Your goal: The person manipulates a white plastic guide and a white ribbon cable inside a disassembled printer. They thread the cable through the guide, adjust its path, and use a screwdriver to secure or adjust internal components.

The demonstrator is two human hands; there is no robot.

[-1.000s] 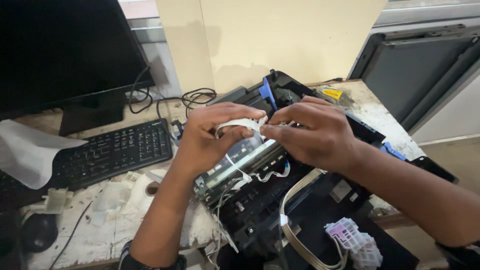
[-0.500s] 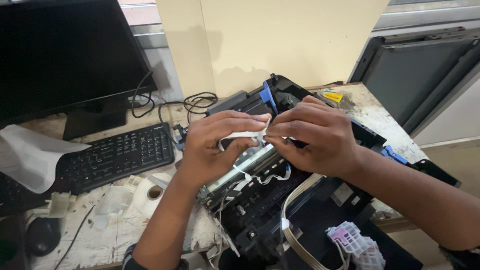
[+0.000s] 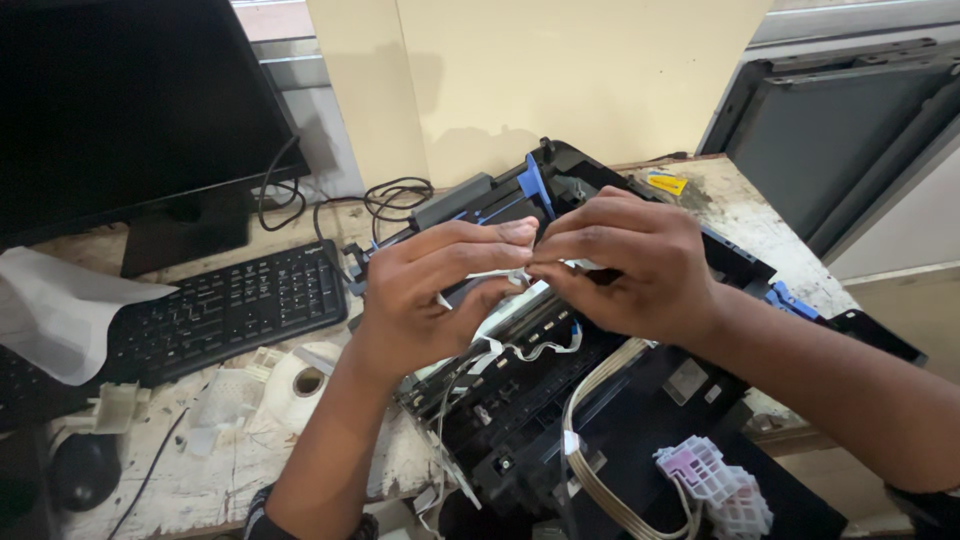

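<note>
Both hands meet over an opened printer (image 3: pixel 560 400) that sits stripped on a worn, paint-flecked desk (image 3: pixel 230 470). The left hand (image 3: pixel 430 290) curls nearly closed, thumb and fingertips pinching a thin white strip (image 3: pixel 490 275). The right hand (image 3: pixel 630 265) is bent over just beside it, its fingertips pressed to the same strip where the two hands touch. The strip hangs just above the printer's open middle. A flat grey cable (image 3: pixel 600 470) loops out of the lower part, near a pale plastic connector (image 3: pixel 715 480). To the left lie a black keyboard (image 3: pixel 230 305), a monitor (image 3: pixel 120 110) and a roll of tape (image 3: pixel 300 380).
</note>
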